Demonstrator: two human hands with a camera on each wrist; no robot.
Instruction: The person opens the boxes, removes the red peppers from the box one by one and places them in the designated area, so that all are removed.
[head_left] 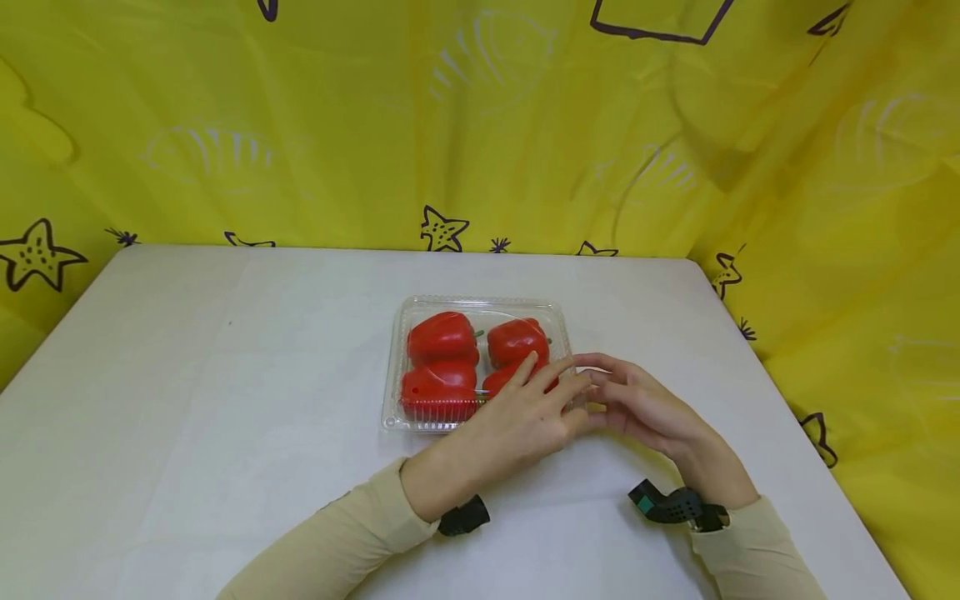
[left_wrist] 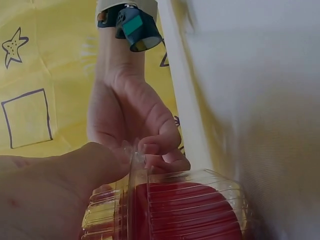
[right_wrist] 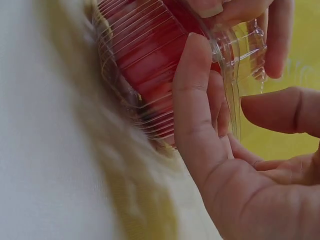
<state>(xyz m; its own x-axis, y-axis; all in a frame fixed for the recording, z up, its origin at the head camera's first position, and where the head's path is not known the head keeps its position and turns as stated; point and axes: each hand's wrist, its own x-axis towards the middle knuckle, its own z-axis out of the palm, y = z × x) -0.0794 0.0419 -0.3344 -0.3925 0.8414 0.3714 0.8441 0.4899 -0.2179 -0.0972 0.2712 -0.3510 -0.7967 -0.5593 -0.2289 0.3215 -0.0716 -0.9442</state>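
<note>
A clear plastic clamshell container (head_left: 480,302) sits shut on the white table, with several red bell peppers (head_left: 442,337) inside. Both hands meet at its near right corner. My left hand (head_left: 555,385) lies over the lid, and its thumb (left_wrist: 117,162) and fingers pinch the rim flange. My right hand (head_left: 611,392) comes in from the right. Its curled fingers (left_wrist: 150,147) pinch the same flange beside the left thumb. In the right wrist view my right thumb (right_wrist: 192,90) presses against the ribbed container wall (right_wrist: 130,50), with left fingertips (right_wrist: 235,10) on the rim above it.
The white table (head_left: 187,400) spreads wide to the left and in front of the container. A yellow cloth (head_left: 300,125) with drawn stars hangs behind it and along the right side. Dark wrist-worn cameras (head_left: 675,504) sit on both forearms.
</note>
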